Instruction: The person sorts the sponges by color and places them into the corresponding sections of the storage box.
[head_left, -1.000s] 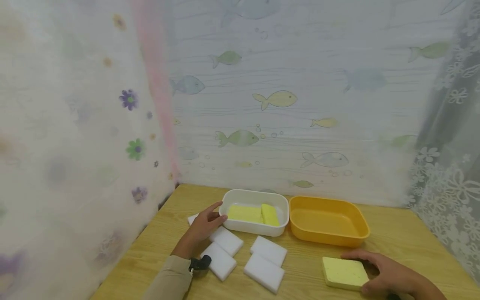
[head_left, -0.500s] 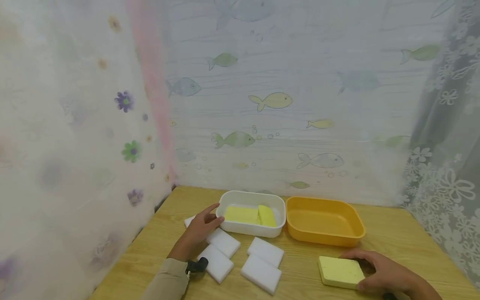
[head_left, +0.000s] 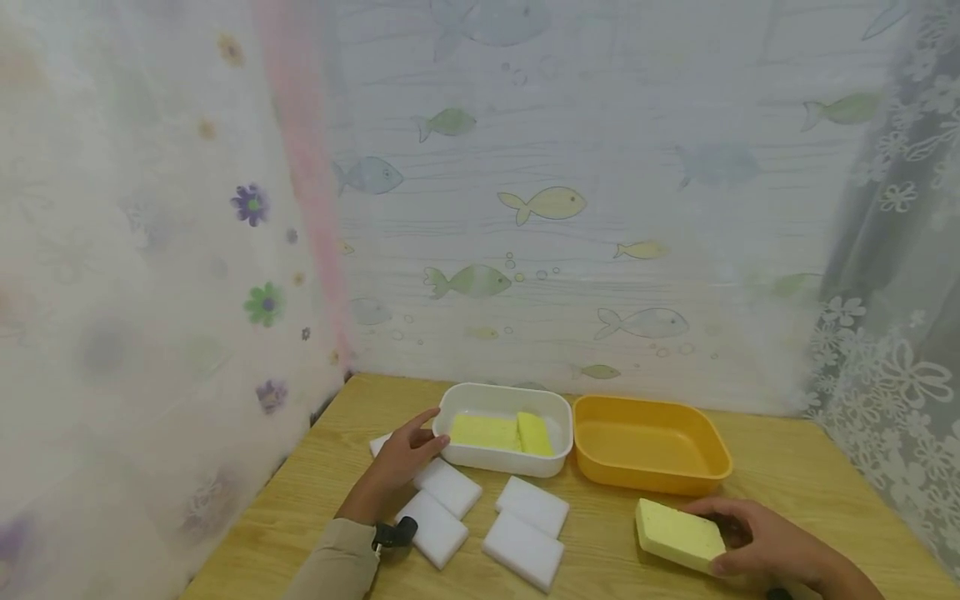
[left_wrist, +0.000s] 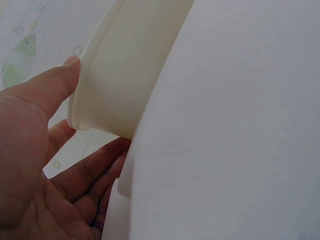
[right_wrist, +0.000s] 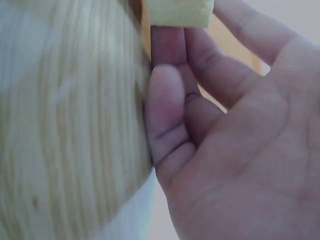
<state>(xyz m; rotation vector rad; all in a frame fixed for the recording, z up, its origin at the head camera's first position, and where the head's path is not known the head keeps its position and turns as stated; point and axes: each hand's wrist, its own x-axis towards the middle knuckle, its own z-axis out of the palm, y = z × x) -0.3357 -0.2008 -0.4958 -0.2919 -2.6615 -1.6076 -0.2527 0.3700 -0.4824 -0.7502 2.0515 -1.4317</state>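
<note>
Right hand point(head_left: 772, 537) holds the yellow sponge point(head_left: 678, 533) by its right end, near side of the worktop point(head_left: 600, 554), in front of the orange tray point(head_left: 652, 477); fingers spread only as wide as the sponge, thumb on the near edge. Sponge sits tilted, left end looking raised; an end grip presumably leaves the rest of it free. Left hand point(head_left: 405, 457) has thumb and forefinger spread wide at the left end of the white tray point(head_left: 502, 459), touching its rim rather than clenching, probably steadying it. Two yellow pads point(head_left: 483, 431) lie inside, one flat, one tilted. White sponges point(head_left: 522, 550) lie in front (a further white corner pokes out past the left hand), perhaps simply set aside.
</note>
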